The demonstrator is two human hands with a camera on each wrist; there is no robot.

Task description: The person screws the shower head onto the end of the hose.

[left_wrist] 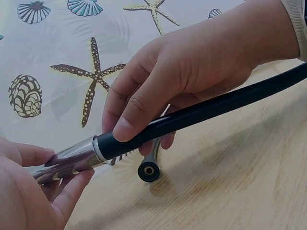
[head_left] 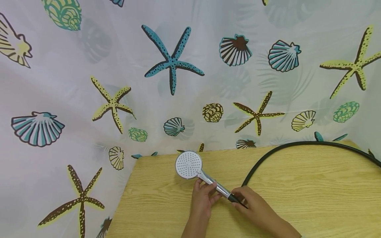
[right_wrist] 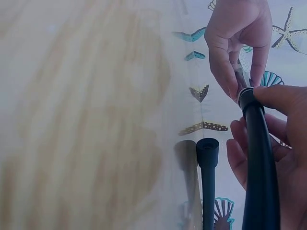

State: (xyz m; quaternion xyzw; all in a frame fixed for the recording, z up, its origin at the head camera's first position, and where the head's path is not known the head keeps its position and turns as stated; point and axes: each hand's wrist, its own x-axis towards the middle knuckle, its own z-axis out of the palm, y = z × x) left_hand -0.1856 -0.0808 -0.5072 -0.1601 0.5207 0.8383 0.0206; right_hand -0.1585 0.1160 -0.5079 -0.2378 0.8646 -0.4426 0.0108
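Note:
A round shower head point(head_left: 189, 165) with a white nozzle face and chrome handle point(head_left: 221, 189) is held above the wooden tabletop, face up. My left hand point(head_left: 203, 195) grips the chrome handle with thumb and fingers. Where the handle ends, my right hand point(head_left: 257, 206) pinches the black hose point(left_wrist: 206, 112) by its thick collar point(left_wrist: 109, 145). Collar and handle meet end to end; whether they are threaded together is hidden. A second hose end point(left_wrist: 149, 171), round with a hole in its middle, lies beyond the right hand's fingers.
The black hose point(head_left: 297, 143) arcs across the wooden tabletop point(head_left: 312, 185) and leaves at the right edge. Behind and to the left hangs a white curtain point(head_left: 205, 82) printed with starfish and shells, meeting the table's back edge.

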